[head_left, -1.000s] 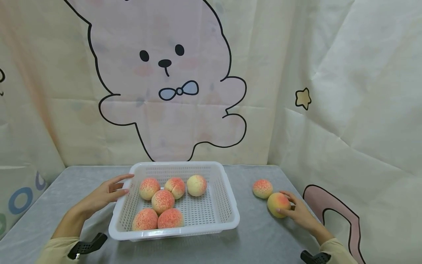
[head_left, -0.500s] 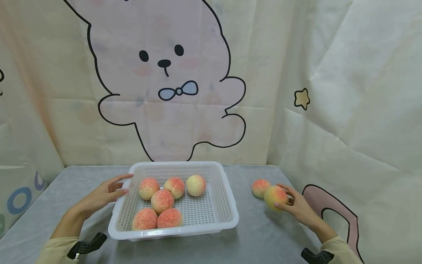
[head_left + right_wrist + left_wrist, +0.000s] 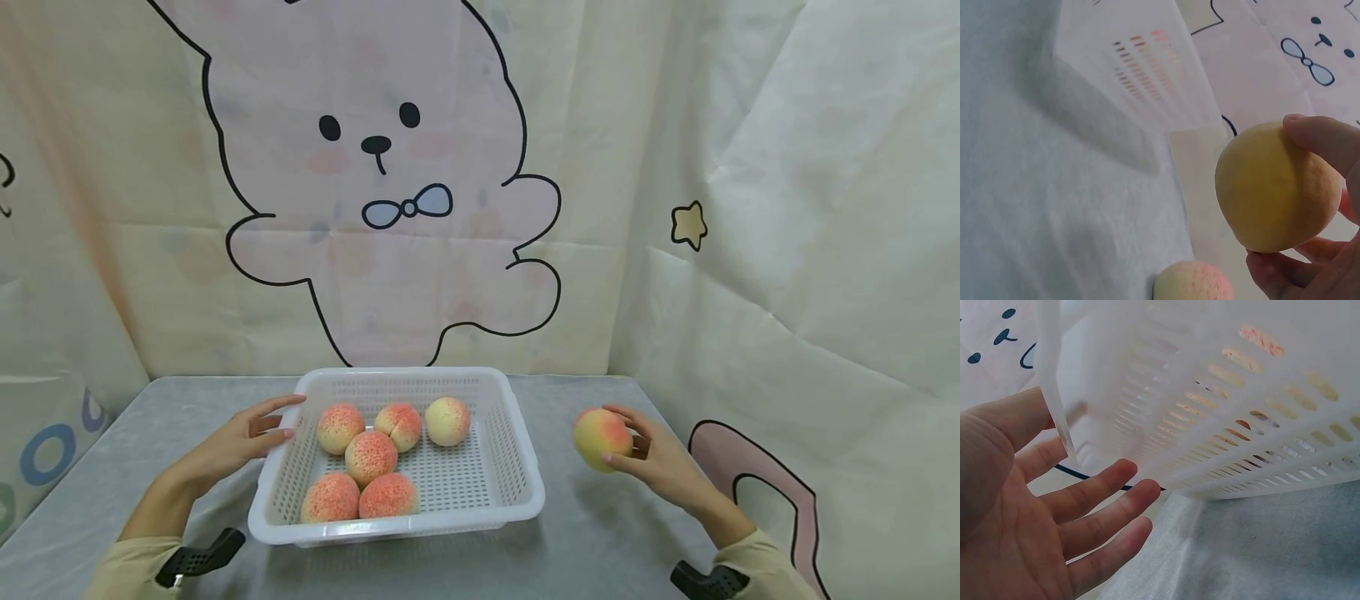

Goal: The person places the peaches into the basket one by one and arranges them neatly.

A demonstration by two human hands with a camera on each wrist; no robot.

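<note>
Holding a peach [image 3: 600, 438] clear of the desk [image 3: 600, 533] in your right hand [image 3: 660, 467], you have thumb and fingers curled around it, its blushed side facing the basket; being round, it shows no long axis. Your left hand [image 3: 240, 442] lies flat with fingers straight against the white basket's [image 3: 517, 492] left wall, gripping nothing. Another peach [image 3: 1192, 282] sits on the desk below.

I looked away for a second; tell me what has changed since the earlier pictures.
The right hand, which gripped the peach on the table, has lifted it clear and carried it left, toward the basket. It now hides the second loose peach in the head view. The left hand stays against the basket's side; the six peaches inside have not moved.
</note>
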